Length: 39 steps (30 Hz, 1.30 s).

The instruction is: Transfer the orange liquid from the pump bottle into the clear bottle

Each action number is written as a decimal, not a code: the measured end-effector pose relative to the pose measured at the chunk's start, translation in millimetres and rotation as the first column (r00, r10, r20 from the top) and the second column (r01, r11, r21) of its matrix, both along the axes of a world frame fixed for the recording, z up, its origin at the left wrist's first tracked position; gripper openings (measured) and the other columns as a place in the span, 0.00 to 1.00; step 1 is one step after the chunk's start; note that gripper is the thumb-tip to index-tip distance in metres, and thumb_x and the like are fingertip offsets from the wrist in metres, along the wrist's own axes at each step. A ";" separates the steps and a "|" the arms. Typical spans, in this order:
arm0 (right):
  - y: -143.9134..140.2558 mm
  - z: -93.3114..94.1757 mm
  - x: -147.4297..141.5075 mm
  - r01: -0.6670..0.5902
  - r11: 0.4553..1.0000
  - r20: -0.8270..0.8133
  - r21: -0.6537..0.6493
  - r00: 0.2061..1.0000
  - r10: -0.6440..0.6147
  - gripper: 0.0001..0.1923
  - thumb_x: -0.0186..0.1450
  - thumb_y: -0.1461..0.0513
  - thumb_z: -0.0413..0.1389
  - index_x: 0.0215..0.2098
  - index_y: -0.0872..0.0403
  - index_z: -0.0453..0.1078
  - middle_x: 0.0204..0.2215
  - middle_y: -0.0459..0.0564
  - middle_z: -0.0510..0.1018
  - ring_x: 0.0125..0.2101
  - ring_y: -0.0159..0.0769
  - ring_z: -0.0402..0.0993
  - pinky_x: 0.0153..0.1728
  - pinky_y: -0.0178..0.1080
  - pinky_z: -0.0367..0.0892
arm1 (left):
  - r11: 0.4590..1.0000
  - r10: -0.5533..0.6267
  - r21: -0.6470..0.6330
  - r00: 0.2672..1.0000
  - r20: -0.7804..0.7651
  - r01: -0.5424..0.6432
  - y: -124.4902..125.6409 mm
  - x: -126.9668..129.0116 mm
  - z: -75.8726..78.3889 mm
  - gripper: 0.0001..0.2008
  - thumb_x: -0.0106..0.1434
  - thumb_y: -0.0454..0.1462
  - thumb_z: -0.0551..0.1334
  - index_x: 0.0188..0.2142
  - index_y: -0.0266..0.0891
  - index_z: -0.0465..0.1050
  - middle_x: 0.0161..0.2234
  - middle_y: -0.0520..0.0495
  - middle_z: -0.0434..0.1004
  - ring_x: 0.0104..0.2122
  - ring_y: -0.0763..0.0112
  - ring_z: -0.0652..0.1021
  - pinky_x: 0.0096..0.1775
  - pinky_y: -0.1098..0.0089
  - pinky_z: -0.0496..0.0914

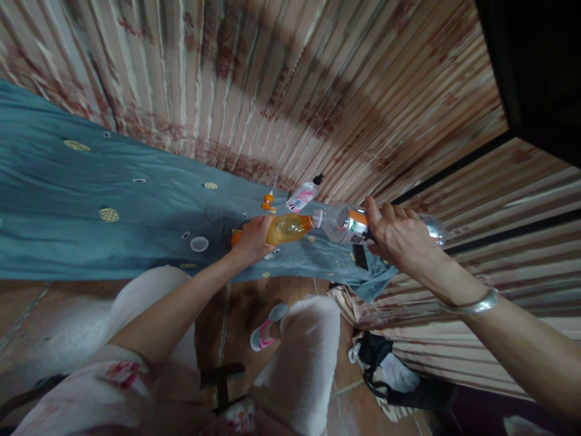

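My left hand is wrapped round an orange-tinted bottle, its neck pointing right. A larger clear plastic bottle with an orange and white label is gripped in my right hand. The two bottle mouths meet or nearly meet; I cannot tell whether they touch. Both bottles look roughly level across the view. Just behind them on the blue cloth lies a clear bottle with a black top and pink print. Near it is a small orange object, too small to name.
A blue patterned cloth covers the surface before me. On it are a round white lid-like piece and a dark phone-like slab. A pleated curtain hangs behind. Dark and white bags or cloths lie low at right.
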State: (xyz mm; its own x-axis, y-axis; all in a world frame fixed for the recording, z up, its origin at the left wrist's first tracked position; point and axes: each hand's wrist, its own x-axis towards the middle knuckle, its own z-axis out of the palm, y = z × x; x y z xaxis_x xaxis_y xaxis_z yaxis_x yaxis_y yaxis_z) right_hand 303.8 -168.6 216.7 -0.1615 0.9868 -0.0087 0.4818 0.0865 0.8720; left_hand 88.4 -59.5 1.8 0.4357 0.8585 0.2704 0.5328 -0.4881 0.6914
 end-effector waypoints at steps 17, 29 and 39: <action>-2.1 -0.8 0.5 0.020 1.000 -0.004 -0.010 1.000 -0.020 0.38 0.63 0.62 0.55 0.67 0.70 0.52 0.42 0.67 0.76 0.40 0.51 0.73 0.37 0.42 0.57 | 1.000 0.000 -0.002 1.000 -0.014 0.000 -1.9 0.4 2.9 0.35 0.54 0.32 0.70 0.60 0.37 0.62 0.58 0.35 0.73 0.59 0.47 0.74 0.58 0.52 0.70; -2.8 -1.1 1.5 0.006 1.000 0.005 -0.003 1.000 -0.006 0.37 0.63 0.62 0.54 0.66 0.70 0.53 0.40 0.66 0.76 0.39 0.50 0.73 0.36 0.41 0.57 | 1.000 -0.008 -0.012 1.000 -0.012 0.008 -1.9 1.8 1.8 0.35 0.54 0.32 0.70 0.60 0.38 0.62 0.59 0.36 0.73 0.60 0.48 0.73 0.59 0.51 0.69; -0.7 1.3 -3.6 0.017 1.000 0.016 -0.007 1.000 -0.017 0.37 0.62 0.62 0.55 0.66 0.71 0.52 0.40 0.66 0.77 0.39 0.50 0.73 0.37 0.41 0.58 | 1.000 0.007 -0.017 1.000 -0.011 -0.008 -0.8 0.2 2.6 0.35 0.54 0.33 0.70 0.60 0.38 0.61 0.59 0.36 0.73 0.59 0.48 0.74 0.59 0.53 0.70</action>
